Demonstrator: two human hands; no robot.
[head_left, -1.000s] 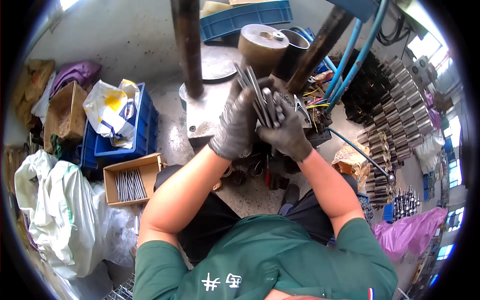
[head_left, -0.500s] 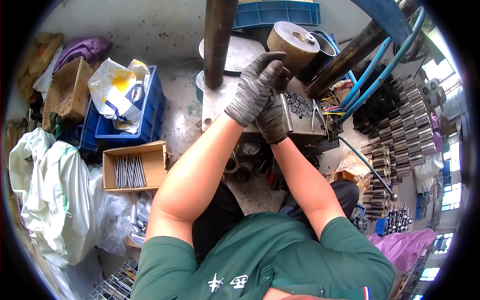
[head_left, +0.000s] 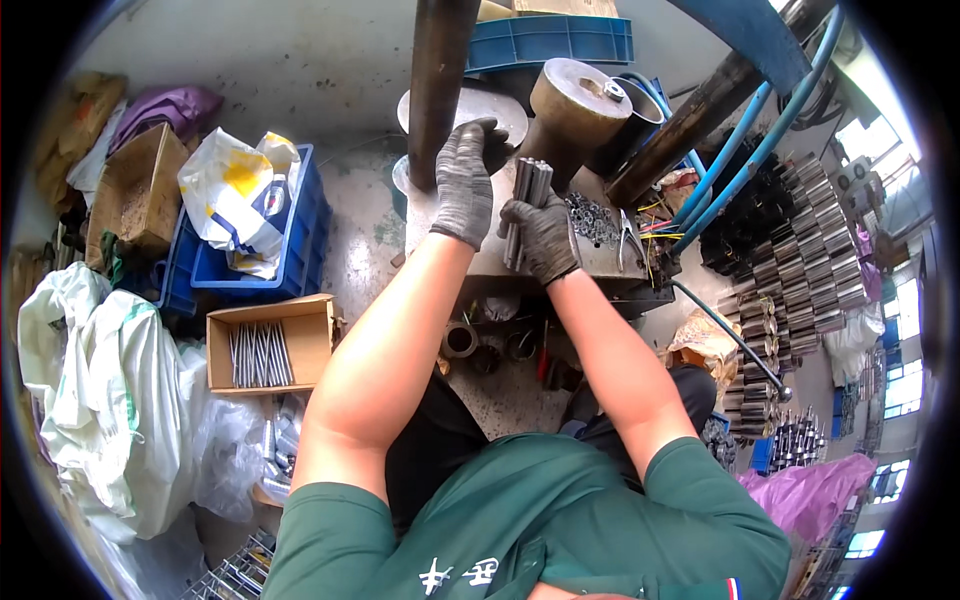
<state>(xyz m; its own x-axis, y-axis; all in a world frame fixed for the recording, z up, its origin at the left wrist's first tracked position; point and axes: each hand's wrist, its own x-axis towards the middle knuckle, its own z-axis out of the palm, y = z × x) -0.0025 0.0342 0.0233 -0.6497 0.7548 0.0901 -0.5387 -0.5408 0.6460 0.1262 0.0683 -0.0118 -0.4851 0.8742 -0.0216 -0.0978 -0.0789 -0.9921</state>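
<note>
At middle left of frame, slim rods (head_left: pixel 260 356) in a cardboard box (head_left: pixel 314 335), probably to stay together. At upper centre, left hand (head_left: pixel 465 185) unfolded, seemingly empty; beside, right hand (head_left: pixel 545 237) wrapped around metal bars (head_left: pixel 530 187), apparently against spreading.

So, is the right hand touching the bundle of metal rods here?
Touching: the head view shows the gloved right hand wrapped around the bundle of metal rods, its fingers curled across them.
</note>
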